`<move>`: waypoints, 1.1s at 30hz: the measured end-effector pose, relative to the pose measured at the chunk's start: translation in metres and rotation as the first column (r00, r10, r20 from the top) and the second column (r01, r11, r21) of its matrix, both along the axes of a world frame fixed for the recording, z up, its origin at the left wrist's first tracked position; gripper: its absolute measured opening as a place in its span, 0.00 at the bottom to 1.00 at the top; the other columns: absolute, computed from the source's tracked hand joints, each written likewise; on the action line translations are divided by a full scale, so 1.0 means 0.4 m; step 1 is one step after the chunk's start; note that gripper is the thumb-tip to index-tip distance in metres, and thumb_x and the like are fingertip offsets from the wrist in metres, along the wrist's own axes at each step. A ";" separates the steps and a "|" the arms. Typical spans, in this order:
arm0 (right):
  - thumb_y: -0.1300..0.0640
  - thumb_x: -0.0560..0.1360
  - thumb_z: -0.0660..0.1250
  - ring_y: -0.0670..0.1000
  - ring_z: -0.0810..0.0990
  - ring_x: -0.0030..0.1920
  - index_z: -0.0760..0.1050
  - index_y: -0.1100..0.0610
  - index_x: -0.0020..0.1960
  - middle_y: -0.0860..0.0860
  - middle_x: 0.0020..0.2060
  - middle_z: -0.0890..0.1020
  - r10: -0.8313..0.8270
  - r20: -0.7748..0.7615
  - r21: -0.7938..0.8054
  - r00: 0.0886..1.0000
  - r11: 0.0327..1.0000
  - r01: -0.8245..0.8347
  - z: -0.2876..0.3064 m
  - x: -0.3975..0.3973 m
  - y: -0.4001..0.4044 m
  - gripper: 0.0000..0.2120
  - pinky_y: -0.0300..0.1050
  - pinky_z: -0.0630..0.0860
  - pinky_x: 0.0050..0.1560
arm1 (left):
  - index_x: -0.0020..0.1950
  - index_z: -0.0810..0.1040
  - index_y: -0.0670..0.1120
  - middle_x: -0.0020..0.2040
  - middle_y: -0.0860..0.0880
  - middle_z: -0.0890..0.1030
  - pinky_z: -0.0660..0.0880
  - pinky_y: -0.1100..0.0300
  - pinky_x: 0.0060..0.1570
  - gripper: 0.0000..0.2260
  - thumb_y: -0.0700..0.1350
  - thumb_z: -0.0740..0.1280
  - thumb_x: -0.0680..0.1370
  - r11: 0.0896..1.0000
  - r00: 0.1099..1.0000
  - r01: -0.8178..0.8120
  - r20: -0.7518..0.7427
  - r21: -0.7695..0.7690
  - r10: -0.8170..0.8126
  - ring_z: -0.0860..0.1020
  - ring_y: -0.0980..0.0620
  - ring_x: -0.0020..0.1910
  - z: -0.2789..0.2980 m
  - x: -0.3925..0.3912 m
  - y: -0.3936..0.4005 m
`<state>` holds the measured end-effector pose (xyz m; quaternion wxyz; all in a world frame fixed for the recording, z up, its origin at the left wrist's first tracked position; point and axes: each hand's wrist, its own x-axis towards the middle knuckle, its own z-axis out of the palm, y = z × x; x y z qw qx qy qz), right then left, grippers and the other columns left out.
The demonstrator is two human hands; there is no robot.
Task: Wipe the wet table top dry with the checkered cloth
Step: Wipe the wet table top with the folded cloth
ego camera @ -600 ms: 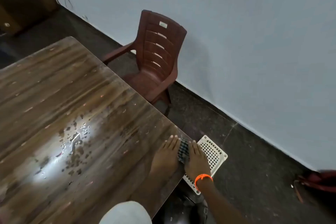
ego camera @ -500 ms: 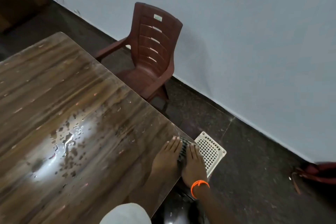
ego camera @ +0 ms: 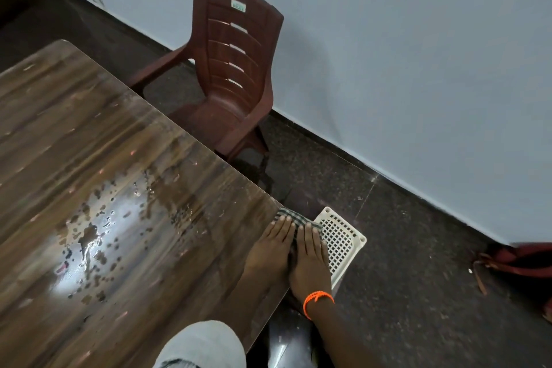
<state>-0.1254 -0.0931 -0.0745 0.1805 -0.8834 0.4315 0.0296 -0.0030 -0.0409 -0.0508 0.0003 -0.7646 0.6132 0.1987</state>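
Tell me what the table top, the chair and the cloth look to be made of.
Table top: glossy wood-grain surface, likely laminate; it mirrors light under the water. Chair: moulded maroon plastic, one-piece with slotted back. Checkered cloth: woven fabric, soft folds under both hands.

The table top (ego camera: 125,158) looks like wood-grain laminate, glossy and wet, with beaded droplets at about 9 o'clock. The checkered cloth (ego camera: 291,216) is woven fabric, matt. The chair (ego camera: 236,69) is smooth brown plastic; the white grid panel (ego camera: 342,240) is plastic; the floor (ego camera: 403,248) is speckled polished stone.
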 end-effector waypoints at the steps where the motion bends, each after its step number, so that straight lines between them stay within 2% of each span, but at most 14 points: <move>1: 0.55 0.76 0.50 0.51 0.44 0.76 0.49 0.57 0.77 0.54 0.77 0.53 0.011 0.000 0.001 1.000 1.000 -0.011 -0.003 0.013 -0.014 0.31 0.52 0.45 0.74 | 0.71 0.76 0.40 0.71 0.42 0.76 0.70 0.49 0.71 0.27 0.49 0.54 0.76 1.000 1.000 0.002 0.008 0.005 -0.002 0.73 0.46 0.72 -0.002 0.013 -0.013; 4: 0.53 0.79 0.51 0.50 0.40 0.76 0.47 0.57 0.78 0.54 0.77 0.51 0.041 0.016 0.024 0.999 0.999 -0.041 -0.012 0.060 -0.042 0.29 0.51 0.43 0.74 | 0.74 0.72 0.40 0.73 0.42 0.73 0.65 0.48 0.74 0.27 0.48 0.52 0.78 1.000 0.999 -0.030 0.023 0.007 0.030 0.69 0.46 0.75 -0.008 0.052 -0.027; 7: 0.54 0.79 0.52 0.52 0.41 0.76 0.49 0.57 0.77 0.55 0.77 0.52 0.065 0.049 0.033 0.997 0.997 -0.066 -0.006 0.091 -0.028 0.29 0.51 0.42 0.74 | 0.75 0.71 0.40 0.75 0.42 0.70 0.58 0.49 0.78 0.28 0.49 0.49 0.78 0.998 0.998 -0.053 0.042 -0.017 0.054 0.67 0.46 0.76 -0.017 0.086 -0.008; 10: 0.58 0.75 0.58 0.52 0.45 0.76 0.53 0.59 0.77 0.54 0.76 0.56 0.120 0.083 0.049 0.989 0.991 -0.124 0.002 0.079 0.015 0.32 0.51 0.46 0.73 | 0.69 0.78 0.39 0.69 0.41 0.77 0.59 0.49 0.73 0.26 0.48 0.55 0.75 0.998 0.997 -0.056 0.046 -0.030 0.058 0.74 0.44 0.71 -0.014 0.084 0.027; 12: 0.58 0.75 0.58 0.51 0.46 0.76 0.54 0.59 0.76 0.53 0.76 0.56 0.138 0.098 0.057 0.986 0.988 -0.144 0.005 0.047 0.043 0.31 0.51 0.48 0.73 | 0.67 0.79 0.39 0.68 0.41 0.78 0.59 0.48 0.71 0.26 0.47 0.56 0.74 0.996 0.997 -0.065 0.033 -0.057 0.067 0.75 0.44 0.70 -0.019 0.060 0.053; 15: 0.57 0.74 0.57 0.50 0.47 0.76 0.54 0.58 0.77 0.51 0.76 0.54 0.153 0.080 0.057 0.985 0.986 -0.158 0.013 -0.018 0.066 0.32 0.50 0.49 0.73 | 0.69 0.78 0.39 0.69 0.40 0.78 0.59 0.47 0.72 0.26 0.48 0.58 0.74 0.996 0.998 -0.065 -0.001 -0.064 0.065 0.73 0.42 0.71 -0.030 -0.003 0.081; 19: 0.55 0.76 0.54 0.49 0.46 0.76 0.52 0.56 0.77 0.50 0.77 0.53 0.148 0.034 0.020 0.988 0.989 -0.149 0.021 -0.059 0.033 0.31 0.50 0.47 0.74 | 0.73 0.73 0.38 0.72 0.40 0.74 0.56 0.46 0.74 0.28 0.49 0.61 0.75 0.998 0.998 -0.067 -0.008 0.009 0.067 0.69 0.41 0.75 -0.030 -0.053 0.061; 21: 0.55 0.76 0.55 0.49 0.47 0.76 0.53 0.57 0.77 0.51 0.76 0.55 0.121 0.012 0.006 0.993 0.993 -0.121 0.018 -0.042 0.007 0.31 0.50 0.47 0.74 | 0.73 0.72 0.38 0.73 0.40 0.73 0.56 0.46 0.74 0.28 0.49 0.59 0.76 0.997 0.997 -0.074 -0.008 -0.009 0.074 0.68 0.42 0.75 -0.027 -0.040 0.038; 26: 0.55 0.75 0.50 0.51 0.47 0.76 0.54 0.59 0.77 0.54 0.76 0.57 0.096 0.024 0.023 0.995 0.995 -0.097 0.015 0.044 0.001 0.30 0.51 0.47 0.74 | 0.72 0.74 0.40 0.72 0.42 0.75 0.57 0.47 0.73 0.26 0.46 0.56 0.76 0.992 0.993 -0.118 -0.036 -0.033 0.117 0.70 0.44 0.74 -0.019 0.037 0.034; 30: 0.57 0.72 0.56 0.52 0.47 0.76 0.54 0.60 0.76 0.54 0.76 0.56 0.195 0.037 0.058 0.980 0.979 -0.197 0.022 0.063 0.065 0.33 0.53 0.50 0.73 | 0.73 0.73 0.39 0.73 0.41 0.74 0.56 0.47 0.74 0.25 0.45 0.61 0.76 0.981 0.984 -0.179 -0.037 -0.073 0.177 0.69 0.43 0.75 -0.032 0.053 0.121; 33: 0.57 0.73 0.62 0.52 0.48 0.76 0.55 0.59 0.76 0.53 0.76 0.56 0.243 0.047 0.083 0.969 0.966 -0.246 0.023 0.007 0.124 0.34 0.52 0.51 0.73 | 0.71 0.75 0.38 0.72 0.40 0.75 0.56 0.47 0.74 0.26 0.46 0.58 0.75 0.981 0.984 -0.175 -0.045 -0.079 0.172 0.71 0.43 0.73 -0.033 0.011 0.192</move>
